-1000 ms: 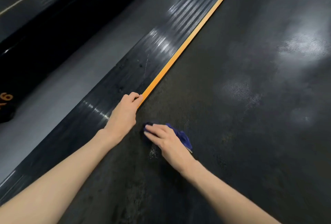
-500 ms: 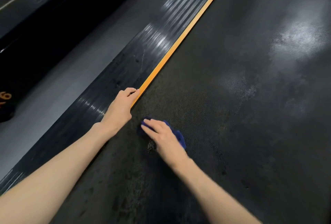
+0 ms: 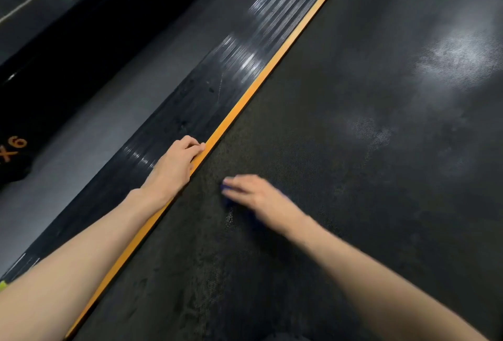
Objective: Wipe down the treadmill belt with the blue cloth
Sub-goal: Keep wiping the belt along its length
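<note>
The black textured treadmill belt (image 3: 353, 177) fills the right and middle of the head view, with pale sheen patches further up. My right hand (image 3: 258, 196), blurred by motion, presses flat on the blue cloth (image 3: 227, 199), which shows only as slivers around the fingers and palm. My left hand (image 3: 174, 166) rests on the ribbed side rail (image 3: 217, 90), its fingertips curled at the orange edge strip (image 3: 272, 68) beside the belt. The two hands are about a hand's width apart.
The glossy ribbed rail runs diagonally from bottom left to top centre. Left of it lies a grey floor (image 3: 95, 136), then a dark machine base (image 3: 54, 68) with orange lettering (image 3: 12, 148) at the left edge.
My right hand with the cloth has slid slightly right and away from the orange strip, and it is now motion-blurred. My left hand stays on the rail edge.
</note>
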A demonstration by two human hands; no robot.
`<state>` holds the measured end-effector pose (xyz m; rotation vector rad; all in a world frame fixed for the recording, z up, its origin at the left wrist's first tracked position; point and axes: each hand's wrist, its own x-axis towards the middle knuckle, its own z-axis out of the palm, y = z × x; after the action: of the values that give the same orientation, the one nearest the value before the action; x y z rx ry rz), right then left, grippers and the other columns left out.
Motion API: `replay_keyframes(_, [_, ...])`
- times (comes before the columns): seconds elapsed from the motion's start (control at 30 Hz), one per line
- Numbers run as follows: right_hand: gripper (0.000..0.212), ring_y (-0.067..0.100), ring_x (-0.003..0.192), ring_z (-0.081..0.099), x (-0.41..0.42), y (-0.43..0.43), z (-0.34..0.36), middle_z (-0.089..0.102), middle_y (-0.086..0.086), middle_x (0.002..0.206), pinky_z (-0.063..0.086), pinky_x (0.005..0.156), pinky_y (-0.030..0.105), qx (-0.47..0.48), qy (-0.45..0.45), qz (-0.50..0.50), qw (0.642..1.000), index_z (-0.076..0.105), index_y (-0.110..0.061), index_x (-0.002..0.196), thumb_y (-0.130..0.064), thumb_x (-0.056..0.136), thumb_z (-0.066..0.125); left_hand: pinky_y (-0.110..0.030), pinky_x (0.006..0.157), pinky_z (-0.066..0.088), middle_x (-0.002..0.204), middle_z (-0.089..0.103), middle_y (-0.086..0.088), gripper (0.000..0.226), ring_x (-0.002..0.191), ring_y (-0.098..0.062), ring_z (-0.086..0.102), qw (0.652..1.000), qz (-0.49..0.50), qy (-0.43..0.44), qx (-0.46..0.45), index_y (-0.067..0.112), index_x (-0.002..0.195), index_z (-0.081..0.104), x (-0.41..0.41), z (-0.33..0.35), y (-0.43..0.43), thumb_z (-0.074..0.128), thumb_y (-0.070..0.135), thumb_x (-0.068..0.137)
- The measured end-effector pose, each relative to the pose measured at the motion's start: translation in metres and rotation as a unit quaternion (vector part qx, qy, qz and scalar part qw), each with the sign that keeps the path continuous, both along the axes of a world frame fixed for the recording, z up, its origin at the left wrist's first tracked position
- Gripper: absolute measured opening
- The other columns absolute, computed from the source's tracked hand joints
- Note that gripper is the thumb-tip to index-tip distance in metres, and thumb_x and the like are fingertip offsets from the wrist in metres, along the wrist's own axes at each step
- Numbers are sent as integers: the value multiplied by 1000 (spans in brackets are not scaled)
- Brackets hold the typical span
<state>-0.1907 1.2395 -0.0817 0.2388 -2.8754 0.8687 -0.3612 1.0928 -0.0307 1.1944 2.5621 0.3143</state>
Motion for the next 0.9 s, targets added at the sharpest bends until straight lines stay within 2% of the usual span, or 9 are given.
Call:
replay_keyframes(0.1, [39, 30, 130, 37, -18, 63, 6, 46, 14, 139, 27, 106, 28, -68, -49, -300, 950, 56, -9, 126, 0, 90, 43, -28, 98, 38, 133, 45, -3, 49, 118, -19, 45, 1000, 1, -2, 6, 11, 136, 47, 5, 2, 2, 53, -2, 89])
replay_keyframes(0.17, [51, 29, 135, 30, -31, 38, 9, 38, 14, 144, 22, 111, 32, -90, -76, -389, 914, 49, -6, 132, 9, 84, 45, -28, 95, 40, 130, 46, -3, 49, 117, -19, 46, 1000, 3, 3, 7, 11, 135, 47, 6, 3, 2, 54, -3, 88])
replay_keyframes(0.37, [50, 33, 122, 50, -17, -46, 10, 53, 18, 132, 30, 106, 35, -6, -47, 53, 997, 59, 0, 122, -7, 83, 29, -29, 93, 46, 130, 46, 1, 61, 116, -16, 48, 999, -4, 34, -2, 13, 138, 44, 6, 0, -2, 59, -8, 82])
replay_keyframes(0.43, [39, 35, 113, 56, -35, 4, 1, 59, 20, 124, 35, 102, 32, 28, -3, 23, 999, 65, 0, 113, -10, 85, 40, -30, 94, 45, 129, 47, 1, 57, 115, -16, 48, 1000, -4, 26, 2, 14, 137, 46, 3, -1, -3, 57, -7, 84])
replay_keyframes(0.5, [36, 35, 121, 50, -48, 56, 2, 54, 19, 130, 28, 105, 29, 5, -1, -168, 986, 62, -3, 117, -2, 83, 51, -32, 94, 45, 126, 49, 0, 53, 114, -17, 48, 1000, 5, 18, 7, 14, 135, 48, 3, -1, -1, 55, -5, 86])
replay_keyframes(0.6, [46, 30, 130, 37, -57, 53, 6, 45, 16, 138, 25, 108, 33, -57, -93, -329, 938, 55, -4, 125, 10, 82, 47, -35, 92, 46, 121, 49, -1, 53, 113, -18, 47, 1000, 27, 11, -2, 14, 134, 48, 7, 1, 4, 55, -4, 86])
replay_keyframes(0.77, [50, 32, 116, 53, -26, -21, 12, 58, 18, 125, 34, 104, 33, 49, -41, 118, 991, 64, 0, 115, -7, 82, 28, -36, 90, 46, 118, 48, 0, 57, 110, -17, 47, 999, 26, 15, -26, 16, 136, 46, 4, 5, 6, 57, -3, 84])
replay_keyframes(0.83, [50, 33, 115, 54, -36, 17, 3, 58, 18, 126, 36, 101, 35, 71, 3, 117, 991, 63, 0, 116, -9, 79, 31, -34, 91, 45, 117, 48, 0, 55, 109, -17, 47, 999, 25, 6, -25, 16, 136, 46, 3, 5, 5, 57, -2, 85])
replay_keyframes(0.9, [42, 34, 115, 54, -50, 60, 1, 58, 18, 126, 39, 99, 35, 48, -16, -51, 997, 63, -1, 117, -4, 81, 41, -34, 92, 45, 115, 49, 0, 52, 109, -16, 48, 999, 32, -2, -22, 16, 135, 48, 3, 5, 5, 57, -1, 86])
